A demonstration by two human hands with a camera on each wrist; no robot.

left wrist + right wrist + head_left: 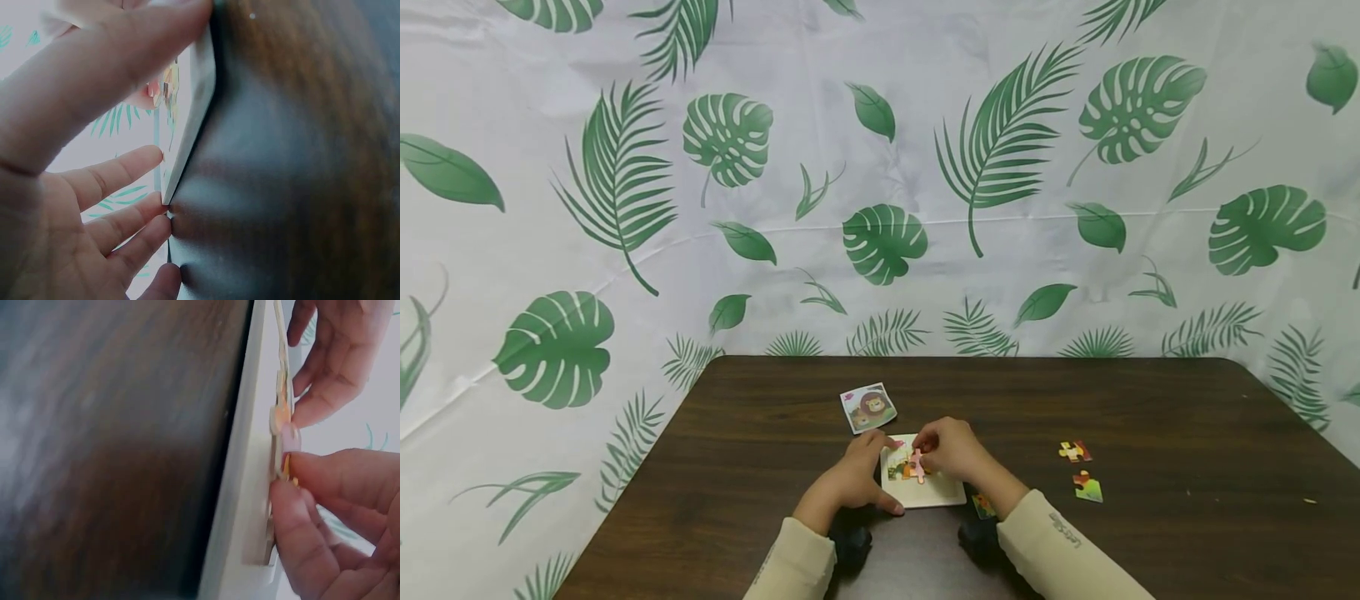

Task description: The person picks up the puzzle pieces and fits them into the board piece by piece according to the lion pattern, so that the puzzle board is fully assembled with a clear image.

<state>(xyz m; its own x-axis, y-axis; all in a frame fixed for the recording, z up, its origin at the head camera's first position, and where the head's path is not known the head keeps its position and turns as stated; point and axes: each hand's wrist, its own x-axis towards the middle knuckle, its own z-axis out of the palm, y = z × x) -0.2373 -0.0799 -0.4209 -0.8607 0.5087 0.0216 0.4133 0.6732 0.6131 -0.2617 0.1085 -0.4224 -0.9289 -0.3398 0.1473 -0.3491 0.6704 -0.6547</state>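
A pale puzzle board [936, 498] lies on the table with several joined pieces in its upper left part. My left hand [855, 477] spans its left side, thumb at the near corner and fingertips at the far edge. In the left wrist view the fingers reach out fairly straight, the thumb [94, 69] over the board's rim. Above the board, my right hand [953, 450] pinches a pink puzzle piece [917, 467] between thumb and forefinger, beside the placed pieces. Those fingertips partly hide the piece.
Behind the board lies a picture card [868, 407] with a lion. Two loose pieces, an orange-yellow one [1075, 452] and a green one [1087, 486], lie to the right. Another piece [982, 505] shows partly under the right wrist. A leaf-print cloth [880, 317] hangs behind the table.
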